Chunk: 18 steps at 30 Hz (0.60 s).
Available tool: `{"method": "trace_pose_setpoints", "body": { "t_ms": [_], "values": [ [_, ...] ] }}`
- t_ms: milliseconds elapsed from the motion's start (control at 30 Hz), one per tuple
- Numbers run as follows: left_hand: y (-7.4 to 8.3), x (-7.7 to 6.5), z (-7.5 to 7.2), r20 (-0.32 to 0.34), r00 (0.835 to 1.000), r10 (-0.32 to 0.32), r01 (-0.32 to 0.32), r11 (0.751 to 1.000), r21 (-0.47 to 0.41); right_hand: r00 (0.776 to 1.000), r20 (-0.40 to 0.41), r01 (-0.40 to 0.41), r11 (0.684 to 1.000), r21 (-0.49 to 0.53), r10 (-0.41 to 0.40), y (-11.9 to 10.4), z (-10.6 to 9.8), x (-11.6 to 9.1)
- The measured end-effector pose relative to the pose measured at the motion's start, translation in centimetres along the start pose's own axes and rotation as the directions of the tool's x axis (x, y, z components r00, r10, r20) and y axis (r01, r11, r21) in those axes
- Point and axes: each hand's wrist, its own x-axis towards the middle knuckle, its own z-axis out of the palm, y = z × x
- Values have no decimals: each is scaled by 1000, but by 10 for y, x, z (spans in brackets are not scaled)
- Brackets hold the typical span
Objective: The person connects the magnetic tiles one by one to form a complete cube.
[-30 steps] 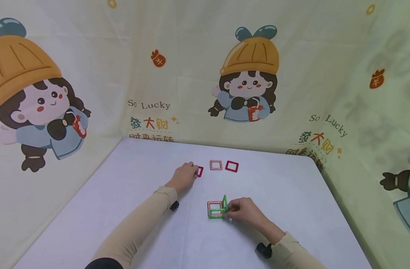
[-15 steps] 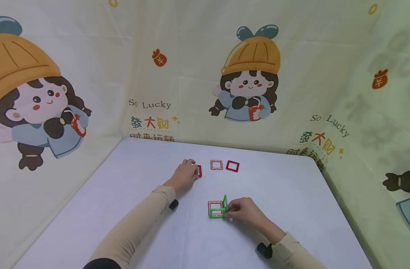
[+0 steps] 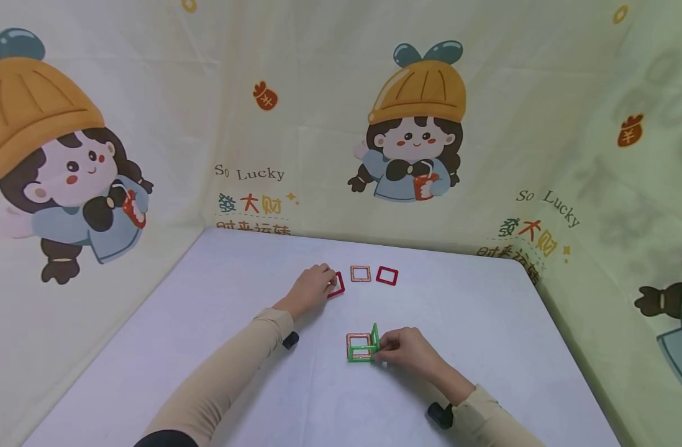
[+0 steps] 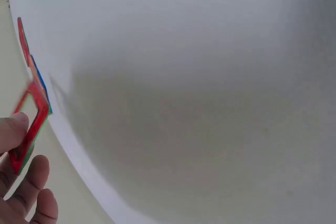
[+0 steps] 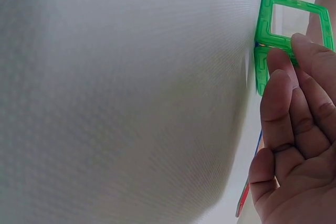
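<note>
In the head view my left hand (image 3: 309,289) reaches to the far middle of the table and holds a red square magnetic tile (image 3: 341,284). The left wrist view has the thumb across this tile, which is tilted up. Closer to me, an orange-framed tile (image 3: 349,341) lies flat with green square tiles standing on two of its sides, one along the front and one at the right (image 3: 375,338). My right hand (image 3: 410,352) pinches the right green tile (image 5: 266,20) between thumb and fingertips. Part of the second green tile (image 5: 261,74) is hidden by the fingers.
Beyond the left hand, an orange tile (image 3: 352,274) and another red tile (image 3: 377,274) lie flat side by side. The white table (image 3: 475,329) ends at a printed cloth backdrop (image 3: 318,155) at the back and both sides.
My left hand has shifted slightly right, and the red tile in it has turned and shows more of its frame. The right hand and the green tiles stay put.
</note>
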Motion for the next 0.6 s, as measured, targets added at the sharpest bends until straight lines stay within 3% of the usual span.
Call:
{"method": "trace_pose_setpoints", "body": {
  "t_ms": [267, 600],
  "values": [
    [12, -1, -7, -14, 996, 89, -89, 996, -2, 1000, 0, -8, 1000, -1, 8, 0, 0, 1],
    [35, -9, -14, 30, 991, 129, -124, 983, -133, 1000, 3, -18, 1000, -17, 18, 1, 0, 2]
  ]
}}
